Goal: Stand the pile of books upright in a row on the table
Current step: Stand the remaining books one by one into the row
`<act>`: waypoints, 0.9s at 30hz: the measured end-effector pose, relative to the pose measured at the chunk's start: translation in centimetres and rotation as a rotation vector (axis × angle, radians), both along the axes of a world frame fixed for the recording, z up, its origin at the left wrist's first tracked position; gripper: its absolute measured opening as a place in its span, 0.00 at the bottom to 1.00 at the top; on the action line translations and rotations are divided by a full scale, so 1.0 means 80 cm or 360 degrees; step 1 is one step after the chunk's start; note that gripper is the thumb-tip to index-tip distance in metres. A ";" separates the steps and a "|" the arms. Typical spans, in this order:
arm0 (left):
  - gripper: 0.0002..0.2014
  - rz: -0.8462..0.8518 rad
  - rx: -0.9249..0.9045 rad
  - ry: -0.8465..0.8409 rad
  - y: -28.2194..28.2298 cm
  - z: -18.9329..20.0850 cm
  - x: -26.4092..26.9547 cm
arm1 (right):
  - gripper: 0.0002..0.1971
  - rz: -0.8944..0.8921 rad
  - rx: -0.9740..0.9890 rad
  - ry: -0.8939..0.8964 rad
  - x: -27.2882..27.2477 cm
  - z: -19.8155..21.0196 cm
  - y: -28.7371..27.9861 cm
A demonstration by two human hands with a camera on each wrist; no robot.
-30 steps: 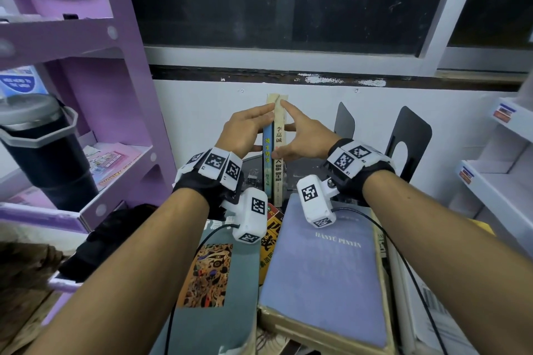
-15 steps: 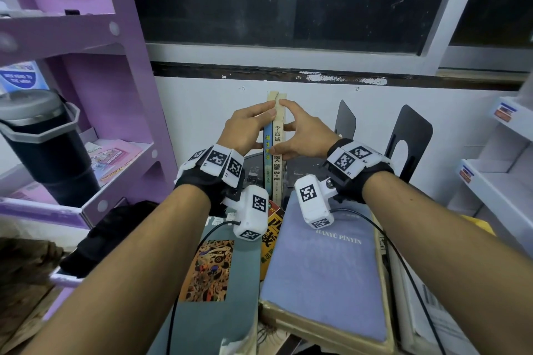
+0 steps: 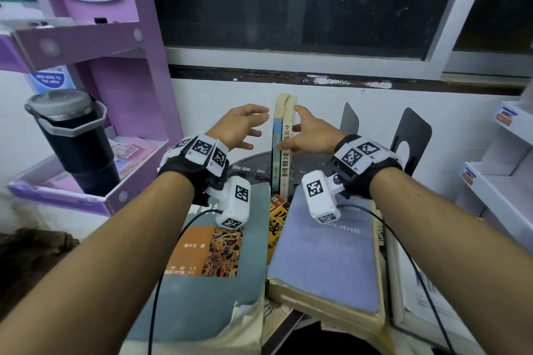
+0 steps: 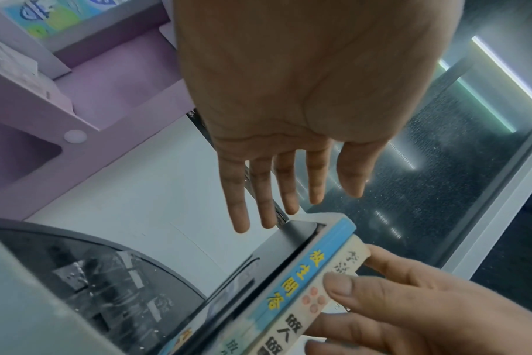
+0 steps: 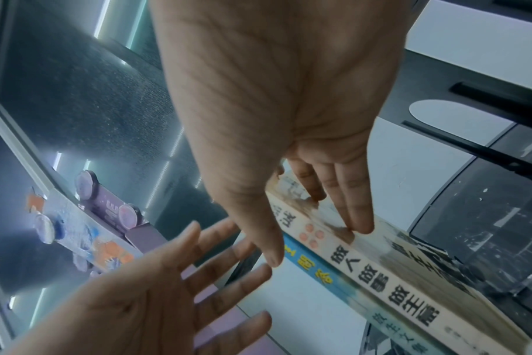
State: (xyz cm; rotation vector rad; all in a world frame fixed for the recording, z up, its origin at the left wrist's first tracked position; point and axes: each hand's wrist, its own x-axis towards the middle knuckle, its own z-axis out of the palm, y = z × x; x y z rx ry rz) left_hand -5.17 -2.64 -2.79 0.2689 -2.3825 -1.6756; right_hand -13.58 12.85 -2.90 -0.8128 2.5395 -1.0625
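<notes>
Two thin books stand upright against the white wall: a blue-spined book (image 3: 277, 147) and a cream-spined book (image 3: 286, 153) to its right. My left hand (image 3: 258, 128) hovers open just left of the blue spine (image 4: 292, 281), fingers (image 4: 288, 192) spread and clear of it. My right hand (image 3: 295, 130) rests straight fingers (image 5: 358, 216) on the cream book's cover (image 5: 410, 252), thumb along the spines. Lying flat in front are a grey-green book (image 3: 219, 297), a lavender book (image 3: 326, 262) and a yellow-red book (image 3: 275, 228) wedged between them.
Black metal bookends (image 3: 412, 138) stand at the right behind my right wrist. A black tumbler (image 3: 75, 147) sits on the purple shelf unit (image 3: 95, 199) at the left. White shelves (image 3: 496, 181) stand at the far right. Papers (image 3: 427, 297) lie beside the lavender book.
My left hand has let go of the upright books and drawn a little to the left, fingers spread. My right hand stays against the cream book.
</notes>
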 end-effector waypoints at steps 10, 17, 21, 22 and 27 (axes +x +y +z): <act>0.12 0.0147 -0.0134 -0.0261 -0.027 -0.011 0.075 | 0.21 -0.0055 0.0553 0.0167 0.069 0.022 0.013; 0.14 0.0275 -0.0258 -0.0377 -0.042 -0.022 0.135 | 0.24 0.0038 0.0655 0.0123 0.116 0.002 -0.004; 0.20 0.0313 -0.0383 -0.0491 -0.055 -0.040 0.150 | 0.26 0.0055 0.0705 0.0144 0.138 -0.010 -0.017; 0.23 0.0300 -0.0413 -0.0556 -0.053 -0.040 0.155 | 0.26 0.0043 0.0735 0.0135 0.143 -0.013 -0.020; 0.26 0.0237 -0.0565 -0.0792 -0.046 -0.048 0.170 | 0.32 0.0073 0.0819 0.0135 0.158 -0.027 -0.028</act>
